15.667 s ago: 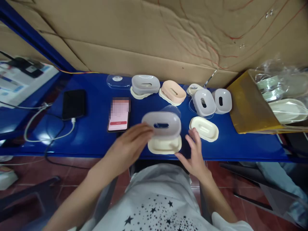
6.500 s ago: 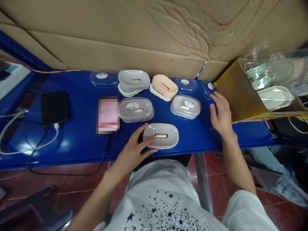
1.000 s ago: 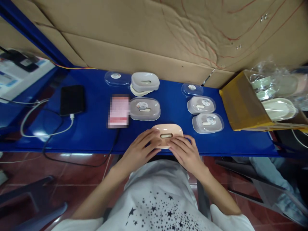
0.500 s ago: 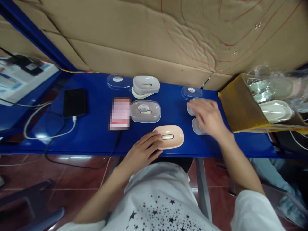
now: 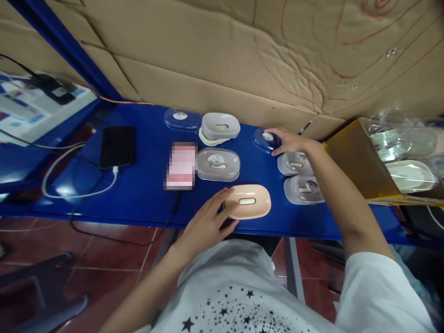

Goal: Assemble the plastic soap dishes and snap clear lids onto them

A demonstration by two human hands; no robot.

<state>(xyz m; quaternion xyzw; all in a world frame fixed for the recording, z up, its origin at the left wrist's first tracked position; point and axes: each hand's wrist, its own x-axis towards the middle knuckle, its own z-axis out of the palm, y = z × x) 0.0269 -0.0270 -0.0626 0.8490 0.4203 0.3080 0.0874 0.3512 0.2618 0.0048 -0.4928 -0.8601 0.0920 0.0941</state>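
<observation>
A peach oval dish (image 5: 255, 212) with a pale insert in its slot lies near the table's front edge. My left hand (image 5: 210, 217) is closed on its left end, fingers over the rim and thumb in front. Farther back on the right, my right hand (image 5: 287, 141) grips the right end of a clear oval lid (image 5: 262, 141) that bears a round sticker. Two grey lidded dishes (image 5: 289, 164) (image 5: 294, 190) lie below my right wrist, partly behind the forearm.
Left of centre are a grey dish (image 5: 222, 121), a clear lid (image 5: 176, 121), a lidded grey dish (image 5: 229, 175) and a blurred-screen phone (image 5: 182, 162). A black device (image 5: 117, 145) with a white cable lies farther left. An open cardboard box (image 5: 354, 162) of wrapped dishes stands right.
My right hand has moved back and left from the grey lidded dishes to the clear lid, which has shifted left. My left hand stays at the peach dish. The whole view has shifted slightly.
</observation>
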